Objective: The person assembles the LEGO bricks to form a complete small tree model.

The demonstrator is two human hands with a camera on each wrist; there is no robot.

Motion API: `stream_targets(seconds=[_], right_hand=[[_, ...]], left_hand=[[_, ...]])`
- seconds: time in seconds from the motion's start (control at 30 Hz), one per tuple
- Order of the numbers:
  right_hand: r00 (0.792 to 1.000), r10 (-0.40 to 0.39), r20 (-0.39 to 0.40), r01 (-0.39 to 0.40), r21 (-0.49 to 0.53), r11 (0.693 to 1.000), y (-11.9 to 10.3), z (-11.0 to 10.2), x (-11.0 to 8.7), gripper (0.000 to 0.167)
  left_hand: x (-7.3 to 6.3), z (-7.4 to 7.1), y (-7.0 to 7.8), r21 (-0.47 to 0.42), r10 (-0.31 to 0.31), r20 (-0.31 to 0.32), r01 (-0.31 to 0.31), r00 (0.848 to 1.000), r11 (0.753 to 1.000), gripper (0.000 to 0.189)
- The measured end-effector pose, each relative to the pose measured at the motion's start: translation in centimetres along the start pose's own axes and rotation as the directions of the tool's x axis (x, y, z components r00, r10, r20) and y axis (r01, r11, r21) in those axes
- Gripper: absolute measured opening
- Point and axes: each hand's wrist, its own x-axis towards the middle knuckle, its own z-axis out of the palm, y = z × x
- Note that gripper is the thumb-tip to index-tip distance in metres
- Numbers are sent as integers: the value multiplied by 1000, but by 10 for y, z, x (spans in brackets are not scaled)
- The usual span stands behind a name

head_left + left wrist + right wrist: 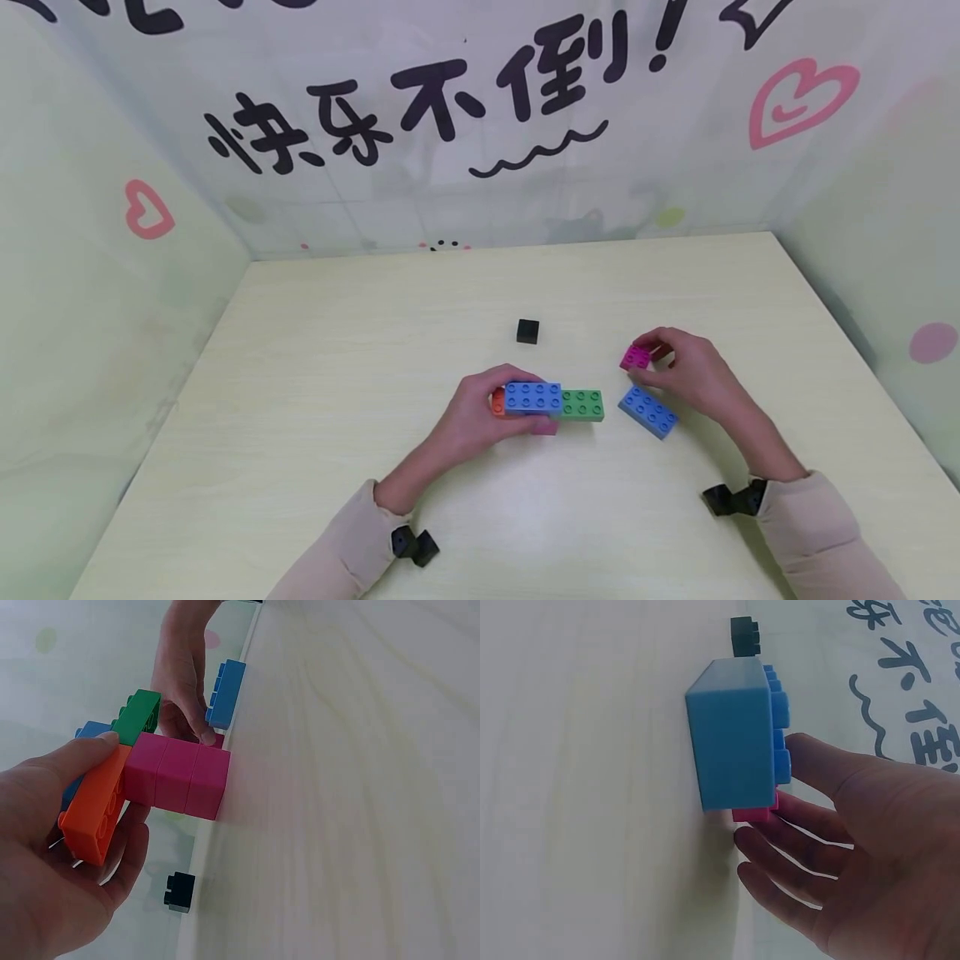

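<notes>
My left hand (480, 417) grips a built piece between thumb and fingers. On its top lies a blue brick (532, 398), bridging an orange brick (94, 804) and a green brick (583, 405). Beneath these, three magenta bricks (176, 776) form a column, seen from the side in the left wrist view. Over to the right, my right hand (693, 375) pinches a small magenta brick (635, 357) with thumb and fingertips, low at the table. A loose blue brick (648, 412) lies just in front of that hand and hides most of the magenta brick in the right wrist view.
A small black brick (528, 332) stands behind the built piece, toward the back of the pale wooden table (337, 350). Printed cloth walls (420, 192) enclose the table at the back and both sides. Each sleeve cuff carries a small black device (735, 500).
</notes>
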Motion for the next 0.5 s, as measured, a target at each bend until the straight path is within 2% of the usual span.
stream_targets(seconds=[0.1,0.23,0.37,0.5], right_hand=[[998,-46,-31,46,20,999,-5,-3,-1,42],[984,-165,-66,170,82,982,-18,-8,-5,38],[950,-310,-37,311,174,934,-36,-8,-10,39],[902,-431,3,414,276,867,-51,-4,-14,41]], left_hand=[[0,0,1,8,-3,1,3,1000,1000,40],[0,0,2,25,-11,2,11,1000,1000,40],[0,0,0,29,-13,-1,13,1000,999,40],[3,3,-18,38,-8,-10,8,1000,999,41]])
